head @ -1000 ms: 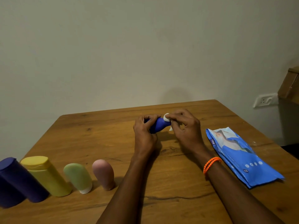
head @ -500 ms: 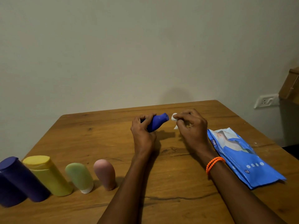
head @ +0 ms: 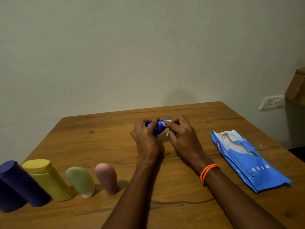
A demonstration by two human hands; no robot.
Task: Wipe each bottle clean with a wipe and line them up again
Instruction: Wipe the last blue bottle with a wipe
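My left hand (head: pixel 145 134) grips the small blue plastic bottle (head: pixel 158 128) above the wooden tabletop's (head: pixel 102 146) far middle while my right-hand fingers (head: pixel 171 128) pinch what looks like a white wipe (head: pixel 166 123) against its tip, which could slip out if I rub hard.

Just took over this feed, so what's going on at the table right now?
A person is cleaning a small blue bottle: the left hand grips it above the table while the right hand rubs its end with a white wipe. Four bottles stand lined up at the left, and a blue wipes pack lies at the right.
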